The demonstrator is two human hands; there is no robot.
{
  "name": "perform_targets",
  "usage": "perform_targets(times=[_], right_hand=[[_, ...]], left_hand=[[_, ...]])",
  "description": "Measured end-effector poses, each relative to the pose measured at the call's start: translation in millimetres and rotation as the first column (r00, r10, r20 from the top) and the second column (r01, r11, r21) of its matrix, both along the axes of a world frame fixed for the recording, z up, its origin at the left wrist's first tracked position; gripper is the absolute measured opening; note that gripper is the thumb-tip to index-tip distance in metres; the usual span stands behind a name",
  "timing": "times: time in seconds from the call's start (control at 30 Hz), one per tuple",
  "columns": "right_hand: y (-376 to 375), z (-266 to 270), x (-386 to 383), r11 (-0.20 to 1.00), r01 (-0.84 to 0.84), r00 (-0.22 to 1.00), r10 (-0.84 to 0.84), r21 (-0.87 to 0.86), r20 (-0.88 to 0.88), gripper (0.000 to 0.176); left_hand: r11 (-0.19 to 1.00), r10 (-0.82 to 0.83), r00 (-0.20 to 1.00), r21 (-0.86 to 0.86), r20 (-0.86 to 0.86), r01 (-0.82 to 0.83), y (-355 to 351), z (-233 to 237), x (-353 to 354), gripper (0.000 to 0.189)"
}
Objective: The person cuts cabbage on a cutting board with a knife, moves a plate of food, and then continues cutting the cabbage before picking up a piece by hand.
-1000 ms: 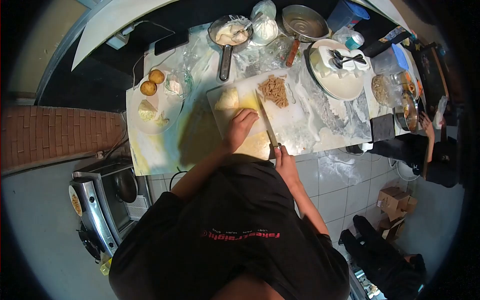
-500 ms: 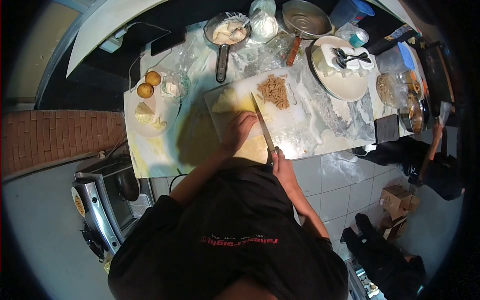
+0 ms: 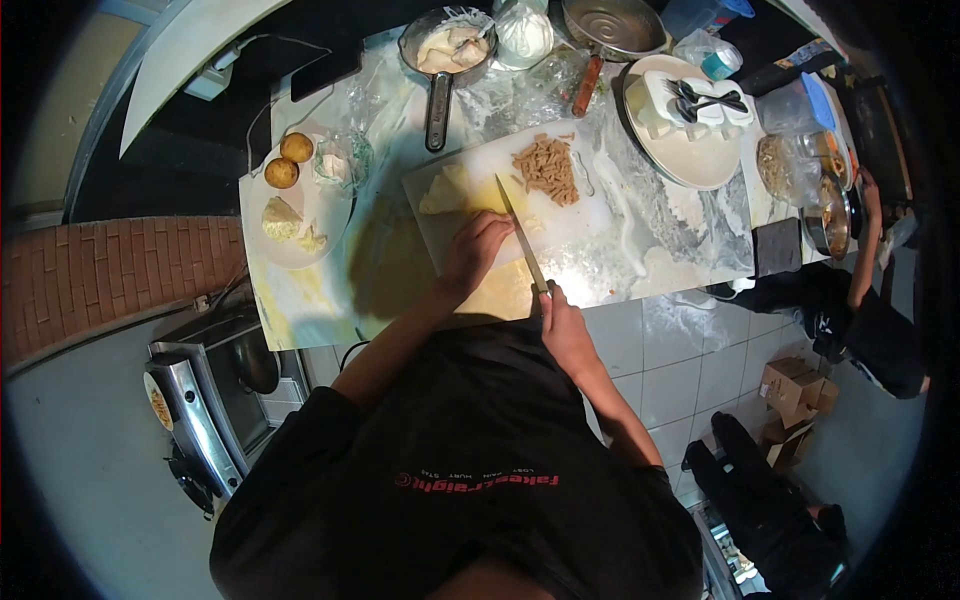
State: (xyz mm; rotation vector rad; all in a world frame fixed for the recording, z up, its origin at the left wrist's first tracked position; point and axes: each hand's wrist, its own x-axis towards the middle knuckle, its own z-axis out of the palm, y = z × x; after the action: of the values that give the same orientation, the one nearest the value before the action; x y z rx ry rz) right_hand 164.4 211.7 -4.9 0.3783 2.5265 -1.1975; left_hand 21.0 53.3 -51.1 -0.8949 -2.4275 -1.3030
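Note:
My right hand (image 3: 563,326) grips the handle of a long kitchen knife (image 3: 522,240), its blade slanting up and left over the white cutting board (image 3: 590,208). Close against the blade, my left hand (image 3: 478,246) lies on the board with fingers curled together; what they hold is hidden beneath them. Pale shredded bits lie just right of the blade. A pale leafy piece, apparently cabbage (image 3: 445,190), rests on the board's left part, beyond my left hand. Brown cut strips (image 3: 546,170) are heaped on the board's far right.
A plate (image 3: 310,258) at left holds two round brown items and a cabbage chunk. Behind the board stand a small pan (image 3: 437,115) with creamy food and a larger pan (image 3: 615,28). At right are a stacked plate (image 3: 690,170) and a co-worker's arm (image 3: 866,240).
The knife and both my hands stay nearly in place, the blade tip shifting slightly left. The view has shifted a little. At right, the co-worker's arm has moved toward the bowls.

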Motion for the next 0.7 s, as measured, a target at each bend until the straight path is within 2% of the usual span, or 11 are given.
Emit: perform_targets(times=[0.1, 0.2, 0.27, 0.47, 0.57, 0.6, 0.63, 0.7], right_hand=[[-2, -1, -2, 1.0, 0.002, 1.0, -0.001, 0.02, -0.029, 0.028], [-7, 1, -3, 0.993, 0.004, 0.999, 0.0, 0.118, -0.033, 0.027], [-8, 4, -3, 0.957, -0.011, 1.0, 0.008, 0.29, 0.011, 0.03], [-3, 15, -3, 0.933, -0.052, 0.997, 0.028, 0.357, 0.073, 0.029], [3, 7, -4, 0.953, 0.001, 1.0, -0.004, 0.302, 0.009, 0.029], [5, 8, -5, 0.979, 0.024, 1.0, -0.028, 0.204, 0.014, 0.028], [5, 9, -5, 0.979, 0.013, 1.0, -0.017, 0.204, 0.015, 0.028], [4, 15, -6, 0.997, 0.052, 0.999, -0.053, 0.054, 0.005, 0.028]], left_hand=[[1.0, 0.009, 1.0, 0.013, 0.015, -0.01, 0, -3, 0, 0.013], [0.999, 0.036, 0.999, 0.0, 0.015, -0.036, 0, -4, 2, 0.012], [0.999, 0.045, 0.999, -0.008, 0.01, -0.045, 0, -4, 2, 0.012], [0.995, 0.095, 0.995, -0.041, 0.037, -0.094, -1, 0, 3, 0.011], [0.994, 0.111, 0.992, -0.012, 0.053, -0.111, -1, -2, 2, 0.01], [0.995, 0.096, 0.994, 0.003, 0.059, -0.097, -2, -1, 2, 0.01], [0.994, 0.107, 0.992, 0.002, 0.059, -0.107, -3, 0, 1, 0.01], [0.998, 0.044, 0.999, -0.034, -0.03, -0.045, -4, 3, -3, 0.01]])
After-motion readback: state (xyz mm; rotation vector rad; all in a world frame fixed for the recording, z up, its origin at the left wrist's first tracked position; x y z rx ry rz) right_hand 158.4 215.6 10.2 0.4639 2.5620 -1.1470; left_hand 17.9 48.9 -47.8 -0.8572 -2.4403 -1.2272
